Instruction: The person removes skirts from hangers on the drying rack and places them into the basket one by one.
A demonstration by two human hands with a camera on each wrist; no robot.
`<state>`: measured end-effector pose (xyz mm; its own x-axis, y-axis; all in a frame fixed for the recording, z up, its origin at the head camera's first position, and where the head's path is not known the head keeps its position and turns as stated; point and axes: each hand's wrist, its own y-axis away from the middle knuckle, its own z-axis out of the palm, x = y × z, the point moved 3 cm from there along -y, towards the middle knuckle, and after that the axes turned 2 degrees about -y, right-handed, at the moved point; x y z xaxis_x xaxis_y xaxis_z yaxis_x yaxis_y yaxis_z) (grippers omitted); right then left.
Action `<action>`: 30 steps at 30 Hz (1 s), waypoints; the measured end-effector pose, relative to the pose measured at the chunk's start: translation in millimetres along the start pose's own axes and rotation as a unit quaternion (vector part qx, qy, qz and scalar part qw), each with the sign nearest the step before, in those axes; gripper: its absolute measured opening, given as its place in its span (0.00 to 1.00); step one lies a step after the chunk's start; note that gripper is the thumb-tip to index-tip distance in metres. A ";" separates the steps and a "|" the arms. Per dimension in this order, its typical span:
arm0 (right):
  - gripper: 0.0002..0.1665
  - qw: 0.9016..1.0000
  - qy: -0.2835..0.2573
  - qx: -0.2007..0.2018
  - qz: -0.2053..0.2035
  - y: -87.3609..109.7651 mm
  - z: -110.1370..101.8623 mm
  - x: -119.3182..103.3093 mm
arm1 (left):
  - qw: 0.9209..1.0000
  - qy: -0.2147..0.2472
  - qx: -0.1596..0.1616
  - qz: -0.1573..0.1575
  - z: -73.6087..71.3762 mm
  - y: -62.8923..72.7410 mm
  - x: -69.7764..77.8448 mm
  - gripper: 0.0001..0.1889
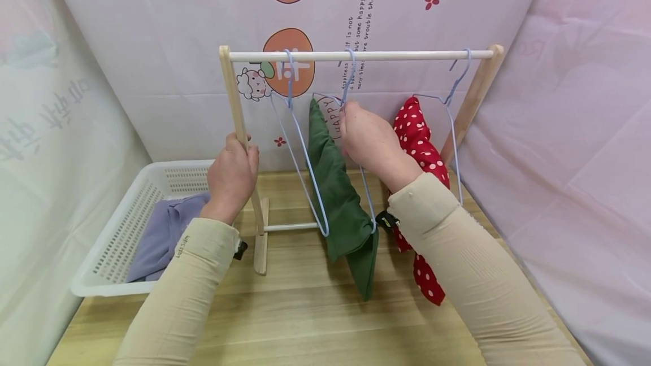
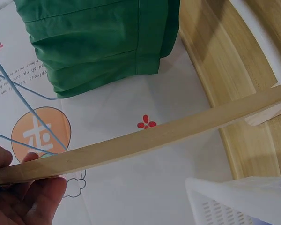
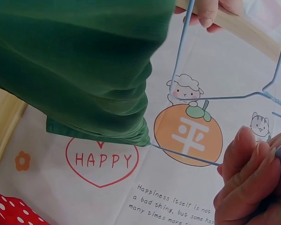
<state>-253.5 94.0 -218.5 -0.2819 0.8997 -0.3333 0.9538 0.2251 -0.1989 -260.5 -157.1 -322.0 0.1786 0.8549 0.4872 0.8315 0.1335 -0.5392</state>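
My left hand (image 1: pixel 233 177) grips the left wooden post (image 2: pixel 145 140) of a small clothes rack, its fingers wrapped round the wood. With my right hand (image 1: pixel 371 139) I pinch a blue wire hanger (image 1: pixel 351 75) just below its hook, which sits over the white rail (image 1: pixel 407 55). A green garment (image 1: pixel 335 185) drapes from this hanger. To its left, a bare blue hanger (image 1: pixel 305 151) hangs on the same rail. Behind my right wrist, a red polka-dot garment (image 1: pixel 419 134) hangs on another blue hanger (image 1: pixel 452 123) near the right post.
At the left stands a white plastic basket (image 1: pixel 109 242) with a folded purple cloth (image 1: pixel 165 230) inside. The rack's left foot (image 1: pixel 261 247) rests on the wooden table (image 1: pixel 305 315). Behind the rack is a printed white backdrop (image 1: pixel 168 66).
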 end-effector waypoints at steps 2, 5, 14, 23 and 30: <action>0.19 1.000 -0.001 -0.001 0.000 -0.2 0.3 0.1 | 1.000 -0.001 0.001 0.000 0.0 1.4 -0.1 0.21; 0.19 1.000 -0.002 -0.004 0.002 -0.2 0.7 0.3 | 1.000 0.004 0.006 -0.003 -0.3 4.3 0.0 0.21; 0.20 1.000 -0.001 -0.008 0.005 0.5 0.3 0.3 | 0.995 0.068 0.070 0.011 -2.2 17.1 2.0 0.35; 0.20 1.000 0.003 -0.004 0.004 -1.2 1.0 0.0 | 0.970 0.084 0.215 0.071 -3.8 31.9 7.9 0.31; 0.20 1.000 0.003 -0.008 0.007 -1.7 1.6 -0.1 | 0.958 0.116 0.248 0.091 2.5 44.9 11.3 0.20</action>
<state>-255.3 93.0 -219.6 -0.2687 0.9051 -0.3296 0.9590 0.2195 -0.1792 -222.5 -140.2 -342.4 0.4562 0.7600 0.4629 0.4343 0.2639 -0.8612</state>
